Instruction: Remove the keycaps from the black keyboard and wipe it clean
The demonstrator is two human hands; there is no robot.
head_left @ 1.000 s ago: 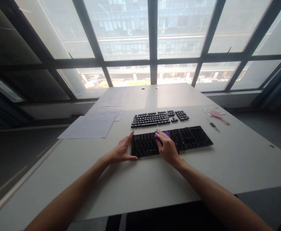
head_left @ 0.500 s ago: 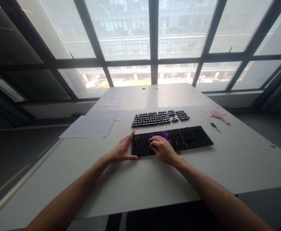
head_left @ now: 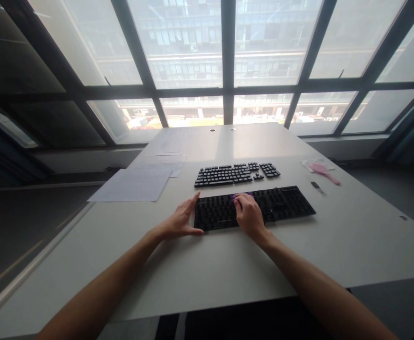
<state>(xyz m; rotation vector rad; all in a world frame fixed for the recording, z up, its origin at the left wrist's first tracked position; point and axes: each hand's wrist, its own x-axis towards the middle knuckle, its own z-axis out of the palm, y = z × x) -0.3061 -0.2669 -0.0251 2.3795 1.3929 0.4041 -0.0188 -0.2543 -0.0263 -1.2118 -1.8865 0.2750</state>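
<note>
A black keyboard base (head_left: 214,211) without its keycaps lies on the white table, its row of bare switches facing up. My left hand (head_left: 180,218) grips its left end, thumb at the front corner and fingers at the back corner. In my right hand (head_left: 250,215) is a crumpled purple cloth (head_left: 250,193), pressed onto the middle of the base. Most of the cloth is hidden under the closed fingers. Just behind the base, the loose black keycaps (head_left: 223,175) are set out in keyboard order.
White paper sheets (head_left: 131,185) lie at the left. On the right are a pink brush-like tool (head_left: 324,173) with a handle, a clear plastic bag (head_left: 306,163) and a small dark-handled tool (head_left: 318,188). Large windows (head_left: 193,47) stand behind the table (head_left: 178,269).
My right hand has moved a little to the right and back along the base, and less of the purple cloth shows. My left hand stays in place.
</note>
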